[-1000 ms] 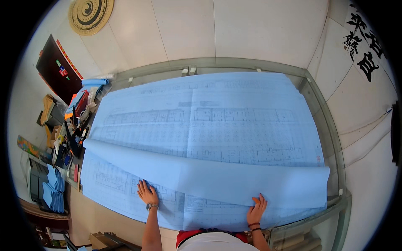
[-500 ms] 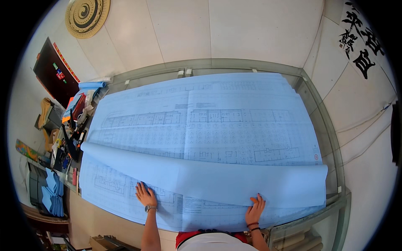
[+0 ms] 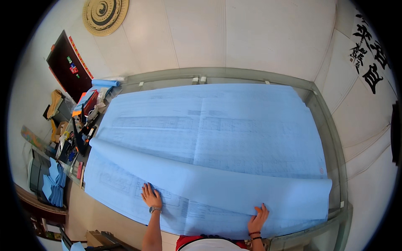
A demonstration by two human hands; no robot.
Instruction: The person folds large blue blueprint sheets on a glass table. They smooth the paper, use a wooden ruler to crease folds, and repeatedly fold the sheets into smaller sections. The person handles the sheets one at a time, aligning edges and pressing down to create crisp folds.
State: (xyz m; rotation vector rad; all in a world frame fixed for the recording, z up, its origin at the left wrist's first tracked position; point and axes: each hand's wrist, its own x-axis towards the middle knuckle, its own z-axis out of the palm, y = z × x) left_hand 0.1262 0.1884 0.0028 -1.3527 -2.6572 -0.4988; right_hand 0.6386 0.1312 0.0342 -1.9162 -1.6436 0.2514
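I've got blue paper [image 3: 247,144] spread flat over most of the glass table [image 3: 330,138] on my feed, faint line drawings all over it and a crease running down the middle. On the near side there's a folded-back flap [image 3: 217,182], plain blue, skinny on the left and way wider on the right. More drawings show below it.

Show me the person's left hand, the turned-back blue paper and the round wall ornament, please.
Left hand [image 3: 150,196]: head view, on the back of the hand.
Turned-back blue paper [image 3: 226,188]: head view, middle of its plain strip.
Round wall ornament [image 3: 105,16]: head view, near its centre.
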